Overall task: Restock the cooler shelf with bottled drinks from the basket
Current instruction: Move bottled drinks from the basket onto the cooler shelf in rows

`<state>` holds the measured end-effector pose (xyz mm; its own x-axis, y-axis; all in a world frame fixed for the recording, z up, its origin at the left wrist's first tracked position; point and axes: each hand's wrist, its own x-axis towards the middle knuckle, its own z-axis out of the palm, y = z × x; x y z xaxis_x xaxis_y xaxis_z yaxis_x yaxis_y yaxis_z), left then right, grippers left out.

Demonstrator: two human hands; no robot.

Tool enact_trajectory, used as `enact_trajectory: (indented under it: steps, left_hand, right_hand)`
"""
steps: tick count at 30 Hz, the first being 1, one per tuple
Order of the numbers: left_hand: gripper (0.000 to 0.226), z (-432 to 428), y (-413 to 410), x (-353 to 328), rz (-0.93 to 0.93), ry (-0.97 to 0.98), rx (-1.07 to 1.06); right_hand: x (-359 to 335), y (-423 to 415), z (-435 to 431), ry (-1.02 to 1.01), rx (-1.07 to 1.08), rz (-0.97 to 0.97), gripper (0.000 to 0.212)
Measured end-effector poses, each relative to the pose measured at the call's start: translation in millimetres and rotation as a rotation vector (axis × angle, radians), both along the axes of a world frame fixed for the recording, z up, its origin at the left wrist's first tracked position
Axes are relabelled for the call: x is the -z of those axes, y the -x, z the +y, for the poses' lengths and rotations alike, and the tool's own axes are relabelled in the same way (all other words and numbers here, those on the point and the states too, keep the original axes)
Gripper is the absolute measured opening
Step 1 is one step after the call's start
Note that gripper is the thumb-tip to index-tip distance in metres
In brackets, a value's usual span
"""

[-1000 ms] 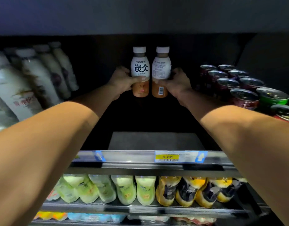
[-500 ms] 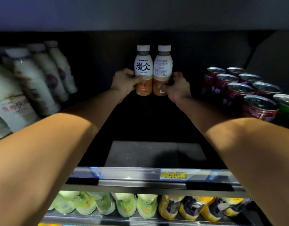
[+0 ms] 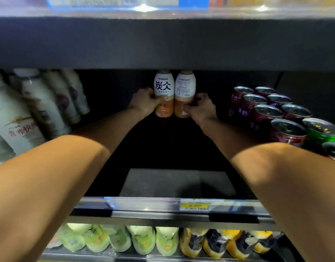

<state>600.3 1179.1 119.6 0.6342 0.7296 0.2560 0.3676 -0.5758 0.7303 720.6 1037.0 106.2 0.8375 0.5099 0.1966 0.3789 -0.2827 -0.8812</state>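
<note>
Brown tea fills two white-labelled plastic bottles, upright and touching at the back of the dark cooler shelf (image 3: 178, 184). Our left hand (image 3: 144, 101) grips the left bottle (image 3: 163, 86), and our right hand (image 3: 200, 108) grips the right bottle (image 3: 185, 86). Pale milk bottles (image 3: 40, 103) line the left side, dark red cans (image 3: 266, 112) the right. Between them, bare floor runs to the front rail (image 3: 144, 203). The upper shelf edge (image 3: 162, 44) hides the caps.

Retail shop, drinks cooler. Shelf edge (image 3: 162, 205) carries a price tag (image 3: 194, 206). Cans (image 3: 272, 110) and bottles (image 3: 43, 103) stand in rows.
</note>
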Motion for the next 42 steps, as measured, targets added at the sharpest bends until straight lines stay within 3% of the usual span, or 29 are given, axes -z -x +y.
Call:
enact_trajectory:
  steps: [6,10,13,16,19,23,26,29,31,39,42]
  left_hand:
    - [0.071,-41,12,-20,0.3,-0.274,0.012]
    - [0.048,-83,30,-26,0.601,-0.601,0.151]
    - [0.042,-121,47,-36,0.617,-0.814,0.231]
    - [0.036,-157,65,-50,0.675,-0.964,0.283]
    - [0.032,-202,86,-62,0.661,-1.005,0.361]
    - [0.03,-265,115,-75,0.538,-1.096,0.476]
    - [0.022,-308,127,-74,0.357,-1.129,0.59]
    - [0.03,-352,125,-61,0.177,-1.097,0.753]
    - [0.031,-386,122,-50,0.154,-1.054,0.845]
    - [0.022,-546,90,-2,0.04,-1.061,1.28]
    - [0.03,-606,69,17,0.065,-1.029,1.387]
  right_hand:
    - [-25,15,-16,0.297,0.013,-0.081,0.046]
    - [-50,52,-55,0.536,-0.054,-0.34,0.043]
    - [-57,81,-99,0.719,-0.097,-0.622,0.035]
    - [-67,108,-141,0.852,-0.079,-0.717,0.034]
    - [-79,134,-187,0.727,-0.025,-0.876,0.024]
    - [-82,165,-266,0.783,-0.049,-0.82,0.036]
    - [-78,190,-327,0.853,0.11,-0.729,0.049]
    - [-71,218,-384,0.957,0.301,-0.604,0.052]
    - [-66,233,-422,1.004,0.379,-0.536,0.047]
    - [-17,264,-560,1.146,0.749,-0.236,0.063]
    - [5,264,-612,1.169,0.851,-0.109,0.055]
